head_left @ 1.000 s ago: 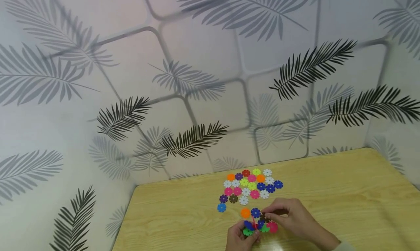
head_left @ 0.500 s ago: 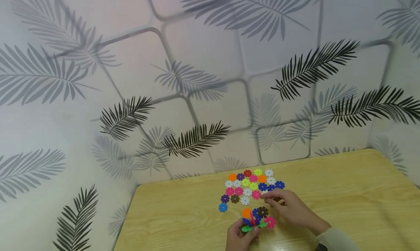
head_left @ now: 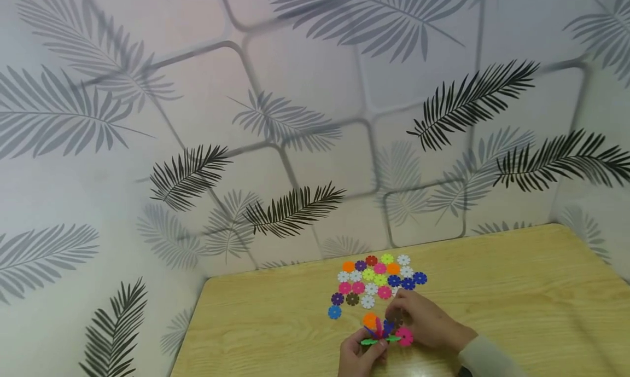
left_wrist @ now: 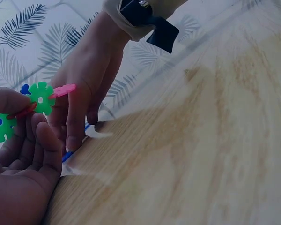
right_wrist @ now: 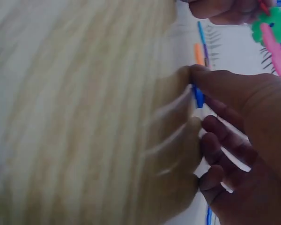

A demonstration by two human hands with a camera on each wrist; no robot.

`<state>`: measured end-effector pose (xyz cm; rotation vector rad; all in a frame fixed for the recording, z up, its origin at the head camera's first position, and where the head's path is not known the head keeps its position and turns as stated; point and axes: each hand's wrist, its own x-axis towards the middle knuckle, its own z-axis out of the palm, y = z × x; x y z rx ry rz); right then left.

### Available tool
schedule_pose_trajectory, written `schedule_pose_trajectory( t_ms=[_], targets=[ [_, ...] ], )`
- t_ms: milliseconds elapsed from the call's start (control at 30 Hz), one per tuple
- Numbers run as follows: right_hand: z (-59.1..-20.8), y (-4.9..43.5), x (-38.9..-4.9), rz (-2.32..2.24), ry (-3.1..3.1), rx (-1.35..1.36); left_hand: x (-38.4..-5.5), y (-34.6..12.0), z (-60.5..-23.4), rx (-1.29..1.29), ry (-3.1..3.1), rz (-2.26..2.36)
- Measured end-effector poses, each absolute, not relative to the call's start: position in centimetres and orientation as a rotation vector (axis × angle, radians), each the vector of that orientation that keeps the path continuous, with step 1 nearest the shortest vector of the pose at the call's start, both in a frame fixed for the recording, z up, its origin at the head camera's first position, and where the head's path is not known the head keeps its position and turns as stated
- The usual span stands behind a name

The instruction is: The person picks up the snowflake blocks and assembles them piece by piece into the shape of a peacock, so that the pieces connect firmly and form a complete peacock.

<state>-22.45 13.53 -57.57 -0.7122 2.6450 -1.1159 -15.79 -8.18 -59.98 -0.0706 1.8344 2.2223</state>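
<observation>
My left hand (head_left: 356, 356) pinches a small build of snowflake discs near the table's front. In the left wrist view, a green disc (left_wrist: 41, 99) and a pink disc (left_wrist: 64, 89) show on it, joined through a red disc (left_wrist: 22, 111). My right hand (head_left: 429, 319) reaches down just beyond the build, fingers bent, fingertips at the tabletop. Its thumb and a finger pinch a blue disc (right_wrist: 198, 97), seen edge-on in the right wrist view. A brown disc (head_left: 396, 318) is partly covered by this hand. An orange disc (head_left: 370, 320) lies just left of it.
Several loose discs lie spread behind the hands, among them a pink disc (head_left: 384, 293), a white disc (head_left: 367, 301) and a light blue disc (head_left: 334, 312). The wooden table (head_left: 266, 322) ends against a leaf-patterned wall (head_left: 315, 147).
My right hand let go of the brown disc, moved toward the loose discs, and has now come back to the front beside the build. The left hand's build has tilted slightly.
</observation>
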Motion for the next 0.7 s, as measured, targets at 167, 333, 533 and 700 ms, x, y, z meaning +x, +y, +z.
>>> schedule_pose_trajectory(
  t_ms=[167,333,533,700],
  targets=[
    [-57.4,14.6,-22.3,-1.29,2.502,-0.595,-15.7,-8.1,-59.7,-0.079,1.841,2.215],
    [-56.8,15.9,-21.5,-1.498,2.514,-0.525,-15.7,-7.9,-59.4,-0.108,1.851,2.195],
    [-54.2,15.8,-20.5,-1.743,2.514,-0.502,-15.7,-7.8,-59.2,-0.138,1.875,2.145],
    [-52.9,15.2,-20.0,-1.761,2.464,-0.631,-15.6,-7.8,-59.3,-0.096,1.881,2.124]
  ],
)
